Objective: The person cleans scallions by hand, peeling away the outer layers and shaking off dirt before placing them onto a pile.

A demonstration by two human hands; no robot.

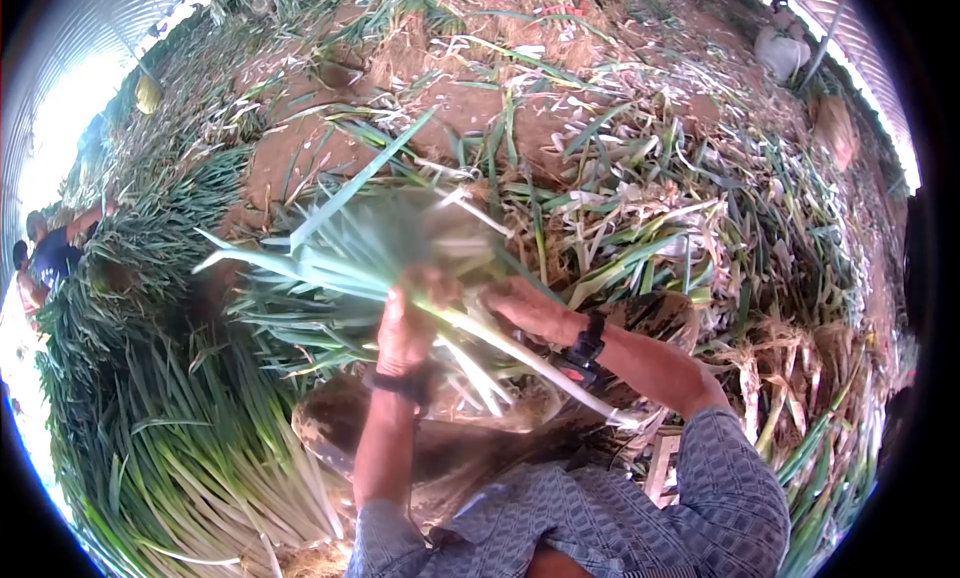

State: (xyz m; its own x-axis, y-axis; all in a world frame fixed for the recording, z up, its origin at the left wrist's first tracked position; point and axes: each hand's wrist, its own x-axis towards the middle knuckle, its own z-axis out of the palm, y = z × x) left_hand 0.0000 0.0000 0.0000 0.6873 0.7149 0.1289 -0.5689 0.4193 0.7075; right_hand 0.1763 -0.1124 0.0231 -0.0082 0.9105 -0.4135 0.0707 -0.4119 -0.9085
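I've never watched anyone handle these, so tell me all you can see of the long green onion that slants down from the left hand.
The green onion is slim, with a smooth-looking, nearly straight white stalk that turns pale green near the left hand, which grips it. It slants toward the picture's lower right, ending in a slightly thicker base. Its leaves merge with a blurred green bunch, so I can't single them out. The right hand is close above; contact is unclear.
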